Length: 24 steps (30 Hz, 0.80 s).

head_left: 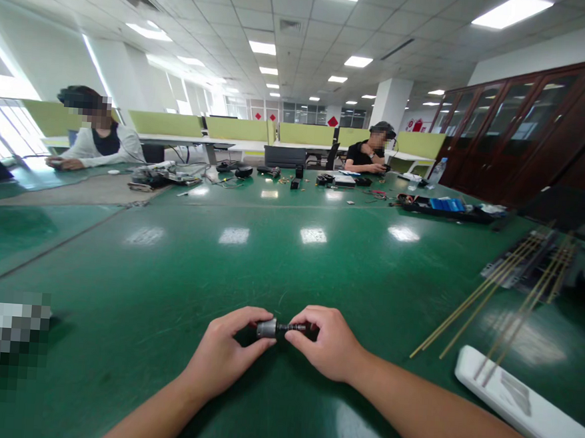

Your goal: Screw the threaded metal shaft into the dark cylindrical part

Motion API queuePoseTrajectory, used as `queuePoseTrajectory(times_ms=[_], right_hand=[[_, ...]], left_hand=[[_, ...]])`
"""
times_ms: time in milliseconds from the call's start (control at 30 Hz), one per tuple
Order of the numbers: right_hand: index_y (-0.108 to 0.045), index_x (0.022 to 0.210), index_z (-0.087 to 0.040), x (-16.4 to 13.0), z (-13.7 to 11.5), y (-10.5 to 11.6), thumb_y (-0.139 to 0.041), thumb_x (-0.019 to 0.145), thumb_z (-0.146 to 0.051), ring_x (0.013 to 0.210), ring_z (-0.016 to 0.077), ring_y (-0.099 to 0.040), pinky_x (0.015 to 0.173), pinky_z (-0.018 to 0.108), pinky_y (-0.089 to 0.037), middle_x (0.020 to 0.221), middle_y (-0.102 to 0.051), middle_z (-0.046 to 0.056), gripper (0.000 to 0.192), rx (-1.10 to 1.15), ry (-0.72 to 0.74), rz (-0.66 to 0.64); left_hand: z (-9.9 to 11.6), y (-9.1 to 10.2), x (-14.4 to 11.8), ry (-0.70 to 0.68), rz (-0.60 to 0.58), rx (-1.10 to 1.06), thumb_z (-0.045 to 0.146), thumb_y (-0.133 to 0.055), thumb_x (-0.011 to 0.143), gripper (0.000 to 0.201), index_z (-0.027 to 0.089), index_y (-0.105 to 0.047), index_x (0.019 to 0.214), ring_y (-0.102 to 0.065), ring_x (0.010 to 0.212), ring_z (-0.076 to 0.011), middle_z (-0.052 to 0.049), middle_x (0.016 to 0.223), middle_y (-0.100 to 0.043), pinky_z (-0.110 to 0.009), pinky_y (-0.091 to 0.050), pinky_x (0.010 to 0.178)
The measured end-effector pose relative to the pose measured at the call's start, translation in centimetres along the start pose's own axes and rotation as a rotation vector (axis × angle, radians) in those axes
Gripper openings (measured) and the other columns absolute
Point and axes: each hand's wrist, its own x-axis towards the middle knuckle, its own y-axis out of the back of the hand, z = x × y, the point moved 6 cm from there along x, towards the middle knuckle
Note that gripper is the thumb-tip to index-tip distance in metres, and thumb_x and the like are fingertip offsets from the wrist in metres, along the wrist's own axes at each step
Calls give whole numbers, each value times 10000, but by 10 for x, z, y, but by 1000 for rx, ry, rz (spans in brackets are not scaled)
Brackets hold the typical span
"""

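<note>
Just above the green tabletop (249, 269), near its front middle, a short silver-grey metal cylinder (267, 328) lies level between my hands. My left hand (220, 354) is closed on it, thumb below and fingers above. From the cylinder's right end runs a thin dark shaft (292, 327) with a ridged or coiled part. My right hand (331, 345) pinches this shaft between thumb and fingers, which hide its far end. Cylinder and shaft appear joined in line; the exact kind of part is too small to tell.
Long thin brass-coloured rods (485, 292) reach over the table at right, above a white elongated case (525, 402). A black tray (443, 209) with blue packets and a plastic bottle (437, 172) stand farther back. Two people (105, 139) sit across the table, among scattered electronic parts (163, 173).
</note>
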Motion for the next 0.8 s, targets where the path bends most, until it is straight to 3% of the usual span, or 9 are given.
queuePoseTrajectory(times_ms=[800], right_hand=[[-733, 861, -212, 0, 4, 2, -705, 857, -272, 705, 150, -597, 666, 274, -413, 775, -679, -2, 67, 20, -37, 2]], left_hand=[[-2, 8, 0, 16, 13, 29, 324, -764, 845, 319, 349, -650, 1141, -644, 1005, -153, 54, 1121, -684, -285, -512, 950]])
